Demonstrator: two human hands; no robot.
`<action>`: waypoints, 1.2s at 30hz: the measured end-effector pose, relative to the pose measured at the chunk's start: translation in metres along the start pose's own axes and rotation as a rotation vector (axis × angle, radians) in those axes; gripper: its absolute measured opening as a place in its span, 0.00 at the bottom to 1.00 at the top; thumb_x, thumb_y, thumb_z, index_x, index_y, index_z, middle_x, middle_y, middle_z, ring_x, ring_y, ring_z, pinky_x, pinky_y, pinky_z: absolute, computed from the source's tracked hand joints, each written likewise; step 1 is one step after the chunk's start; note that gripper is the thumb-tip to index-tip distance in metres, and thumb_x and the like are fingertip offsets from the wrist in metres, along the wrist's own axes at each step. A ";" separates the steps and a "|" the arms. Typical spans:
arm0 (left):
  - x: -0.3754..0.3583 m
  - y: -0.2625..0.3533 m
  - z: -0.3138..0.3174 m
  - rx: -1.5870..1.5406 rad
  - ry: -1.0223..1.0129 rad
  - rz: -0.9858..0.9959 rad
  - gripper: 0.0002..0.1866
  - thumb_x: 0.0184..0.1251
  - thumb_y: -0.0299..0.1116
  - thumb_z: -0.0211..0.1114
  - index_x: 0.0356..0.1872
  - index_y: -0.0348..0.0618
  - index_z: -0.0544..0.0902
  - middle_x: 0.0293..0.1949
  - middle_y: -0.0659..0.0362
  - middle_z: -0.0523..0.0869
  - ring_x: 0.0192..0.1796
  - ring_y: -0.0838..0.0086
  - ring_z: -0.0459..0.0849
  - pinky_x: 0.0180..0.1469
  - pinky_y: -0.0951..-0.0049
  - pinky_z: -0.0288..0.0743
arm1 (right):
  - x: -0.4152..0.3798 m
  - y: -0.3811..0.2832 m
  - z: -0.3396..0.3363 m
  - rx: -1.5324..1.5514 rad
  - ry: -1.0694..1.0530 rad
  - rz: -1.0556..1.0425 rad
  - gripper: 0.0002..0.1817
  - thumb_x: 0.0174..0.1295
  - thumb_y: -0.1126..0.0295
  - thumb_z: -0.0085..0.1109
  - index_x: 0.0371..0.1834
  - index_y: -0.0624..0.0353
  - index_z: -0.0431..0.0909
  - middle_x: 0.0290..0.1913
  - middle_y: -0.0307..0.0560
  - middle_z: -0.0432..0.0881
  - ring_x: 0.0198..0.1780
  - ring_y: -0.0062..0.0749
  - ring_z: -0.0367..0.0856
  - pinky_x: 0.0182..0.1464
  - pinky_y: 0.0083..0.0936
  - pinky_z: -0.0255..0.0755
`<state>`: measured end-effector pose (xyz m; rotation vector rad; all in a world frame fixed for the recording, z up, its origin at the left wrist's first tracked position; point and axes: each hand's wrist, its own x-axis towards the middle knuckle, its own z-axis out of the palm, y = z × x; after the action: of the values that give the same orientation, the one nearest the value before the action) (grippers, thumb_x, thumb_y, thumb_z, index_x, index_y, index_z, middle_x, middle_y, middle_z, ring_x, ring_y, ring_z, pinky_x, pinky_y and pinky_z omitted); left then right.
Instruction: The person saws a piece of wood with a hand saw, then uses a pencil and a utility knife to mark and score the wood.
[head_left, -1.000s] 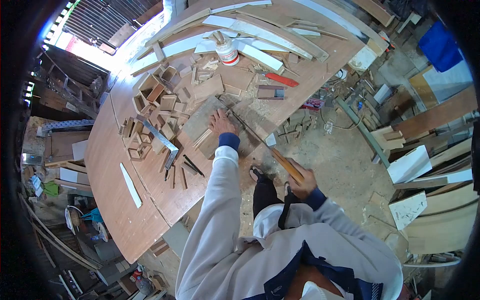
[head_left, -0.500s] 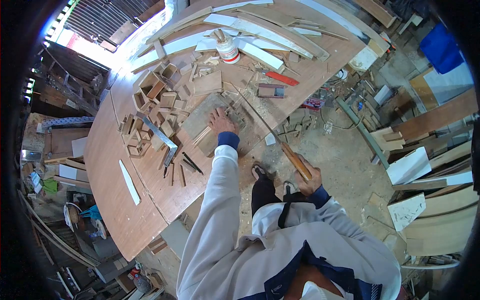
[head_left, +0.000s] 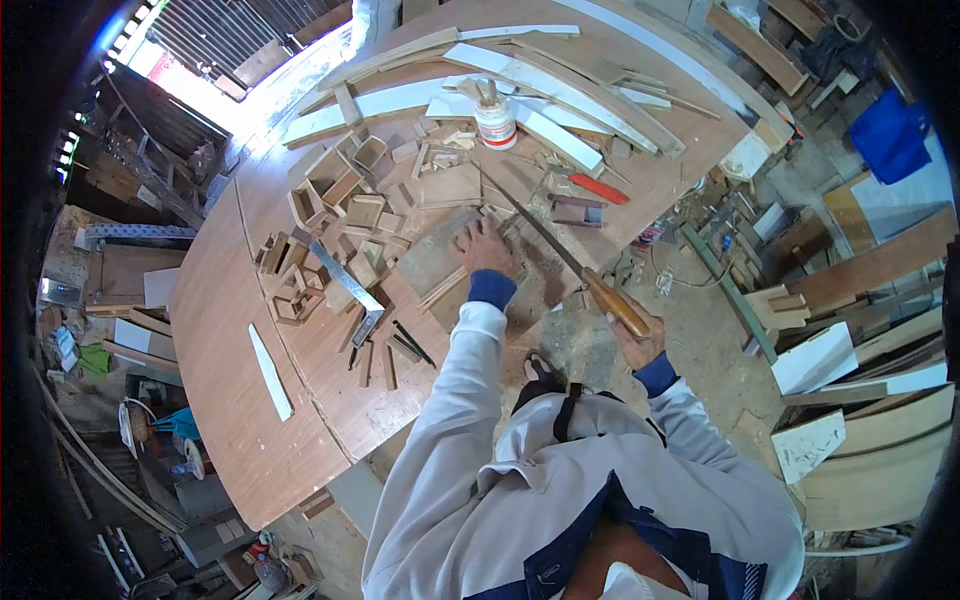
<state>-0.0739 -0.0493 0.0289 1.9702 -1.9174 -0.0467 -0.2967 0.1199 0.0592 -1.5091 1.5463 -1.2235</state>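
Quick count on the counter [head_left: 230,330]: one handsaw [head_left: 560,250], one white glue jar [head_left: 495,122], one metal square [head_left: 350,290], one red flat tool [head_left: 600,188]. Two hands are in view, left hand [head_left: 483,248] and right hand [head_left: 640,335]. One loose white strip [head_left: 270,372] lies alone. The small wooden boxes and offcuts are too jumbled to count, easily a dozen-plus.
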 end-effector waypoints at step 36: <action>0.050 0.028 0.023 0.147 -0.200 0.103 0.20 0.56 0.33 0.57 0.51 0.45 0.69 0.39 0.47 0.83 0.49 0.57 0.79 0.55 0.52 0.59 | 0.209 0.060 -0.004 0.673 -0.173 0.652 0.06 0.52 0.73 0.66 0.28 0.59 0.76 0.19 0.35 0.72 0.15 0.19 0.67 0.17 0.19 0.61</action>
<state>-0.1042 -0.1033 0.0280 2.0224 -2.2045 -0.0794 -0.3499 -0.0903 0.0377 -0.5867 1.1866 -1.0279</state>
